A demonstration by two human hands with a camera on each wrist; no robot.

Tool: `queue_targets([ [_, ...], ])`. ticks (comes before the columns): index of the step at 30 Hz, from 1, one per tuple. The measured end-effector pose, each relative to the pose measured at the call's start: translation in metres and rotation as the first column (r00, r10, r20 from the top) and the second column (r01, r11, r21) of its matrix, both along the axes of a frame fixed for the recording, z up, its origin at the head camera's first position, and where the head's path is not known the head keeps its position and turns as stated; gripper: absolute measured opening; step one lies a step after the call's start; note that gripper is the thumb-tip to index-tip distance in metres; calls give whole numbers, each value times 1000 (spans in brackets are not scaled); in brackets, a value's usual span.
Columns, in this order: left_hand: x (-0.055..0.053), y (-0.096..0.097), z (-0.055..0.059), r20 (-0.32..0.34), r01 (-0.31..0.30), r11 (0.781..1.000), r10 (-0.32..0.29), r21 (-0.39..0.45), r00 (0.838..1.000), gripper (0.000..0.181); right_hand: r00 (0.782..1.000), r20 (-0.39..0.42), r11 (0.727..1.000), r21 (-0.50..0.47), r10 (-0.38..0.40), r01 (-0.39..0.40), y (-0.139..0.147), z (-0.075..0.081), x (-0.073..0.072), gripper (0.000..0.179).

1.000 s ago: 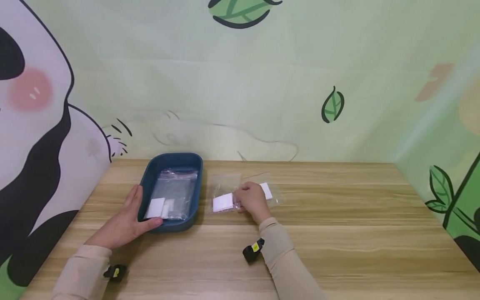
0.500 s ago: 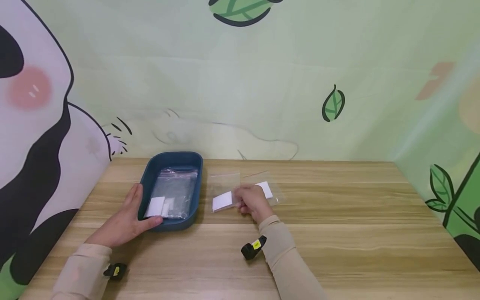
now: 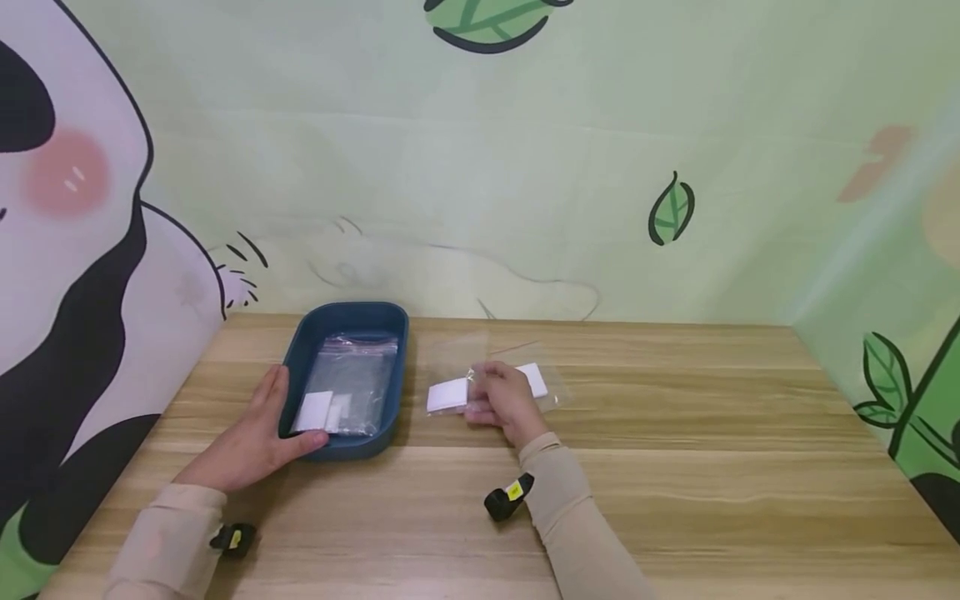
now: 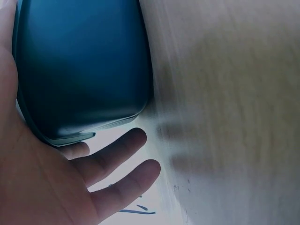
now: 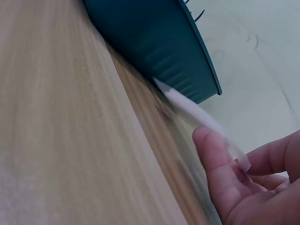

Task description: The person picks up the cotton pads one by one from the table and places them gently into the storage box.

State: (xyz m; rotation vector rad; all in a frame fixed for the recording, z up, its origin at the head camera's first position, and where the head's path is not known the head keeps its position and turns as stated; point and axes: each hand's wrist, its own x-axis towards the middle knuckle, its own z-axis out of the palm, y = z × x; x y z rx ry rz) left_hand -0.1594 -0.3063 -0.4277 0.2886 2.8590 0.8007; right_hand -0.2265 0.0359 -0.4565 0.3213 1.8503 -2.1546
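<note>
A dark blue tray (image 3: 352, 452) holds clear zip bags (image 3: 360, 387) with white pieces at their near end. My left hand (image 3: 243, 454) rests against its near left corner, thumb over the rim and the other fingers extended along the outer side. In the left wrist view, two fingertips (image 4: 136, 137) stand apart from the tray wall. My right hand (image 3: 506, 400) pinches the right side of a small clear bag holding a white card (image 3: 447, 394). In the right wrist view this bag (image 5: 197, 112) tilts up off the table. Behind that hand lies another clear bag with a white card (image 3: 534, 380).
The wooden table (image 3: 712, 467) meets a printed cloth backdrop (image 3: 375, 150) along its far edge, close behind the tray. A black strap with a yellow label (image 3: 510, 497) sits at the right wrist, and a similar strap (image 3: 234, 540) at the left.
The right hand's fingers have shifted on the bag's edge, and the bag with its white card has risen and tilted slightly. The left hand and tray stay put.
</note>
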Motion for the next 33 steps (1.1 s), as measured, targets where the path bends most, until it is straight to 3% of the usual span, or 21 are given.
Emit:
queue_targets([
  [14, 1, 0, 1, 1, -4, 1000, 4, 4, 1000, 122, 996, -43, 985, -158, -76, 68, -1, 17, 3, 40],
  [28, 0, 0, 2, 12, -11, 1000, 11, -4, 1000, 121, 993, -104, 969, -246, -63, 35, -9, 39, 10, 37],
  [33, 0, 1, 2, 18, -19, 1000, 19, -6, 1000, 122, 993, -119, 972, -236, -21, -8, -15, 45, 15, 36],
])
